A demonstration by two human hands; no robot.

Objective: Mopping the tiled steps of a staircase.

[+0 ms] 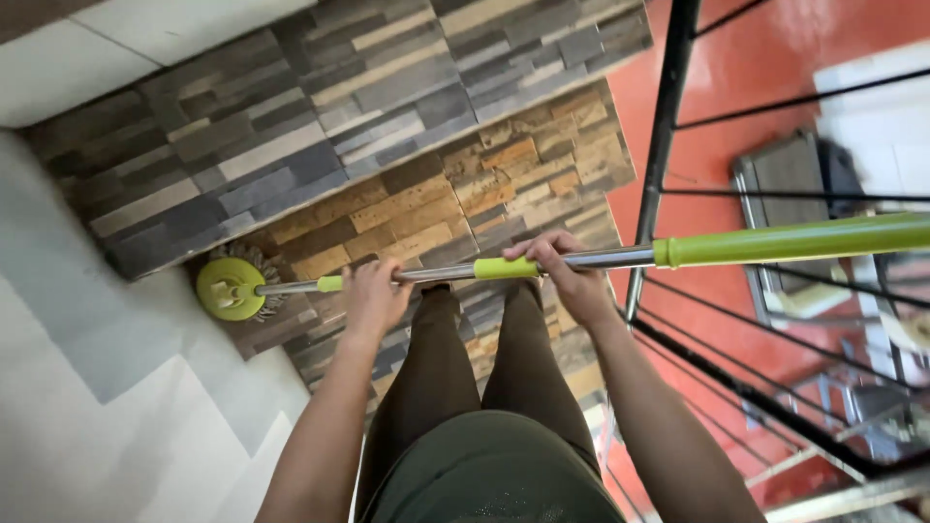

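I look down a stairway over my own legs. A mop with a metal pole (601, 259) and lime green sleeves lies across the view. Its round green head (231, 288) with pale strands rests on a stone-patterned step by the white wall. My left hand (375, 293) grips the pole near the head end. Further right, my right hand (560, 274) is wrapped around the pole by a green collar. The long green handle end (794, 239) reaches out past the railing.
Stone-patterned tiled steps (465, 184) run in grey and brown bands. A white wall (87, 387) lies left. A black metal railing (664, 145) stands on the right, with a red floor (736, 107) and chairs below it.
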